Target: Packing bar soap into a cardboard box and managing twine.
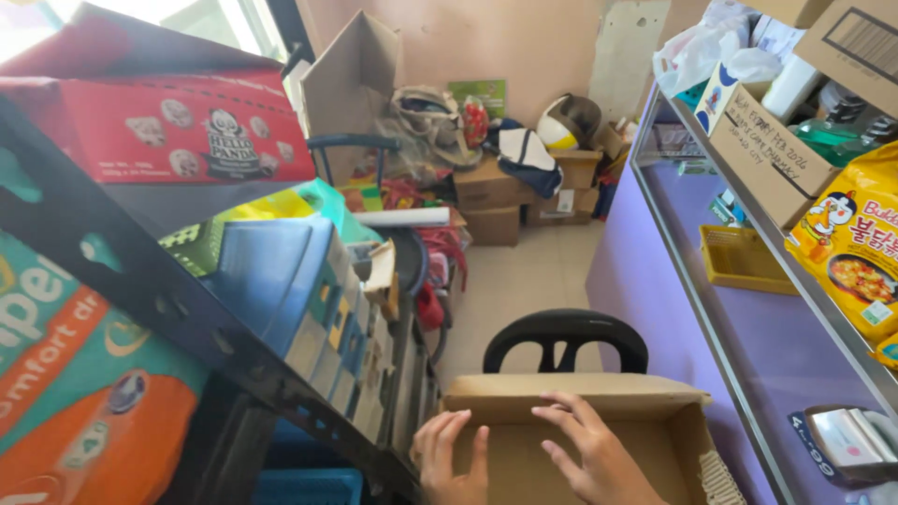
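An open brown cardboard box sits on a black plastic chair at the bottom centre. My left hand rests flat inside the box at its left side, fingers spread. Just to its right, my right hand lies with its fingers spread on the box's inner flap, fingertips near the far wall. Neither hand holds anything.
A black metal shelf rail crosses the left, with a red carton above it and a green-orange pack below. On the right, a purple-lined metal shelf bears a yellow tray, noodle packs and a brown box. Boxes and bags clutter the far tiled floor.
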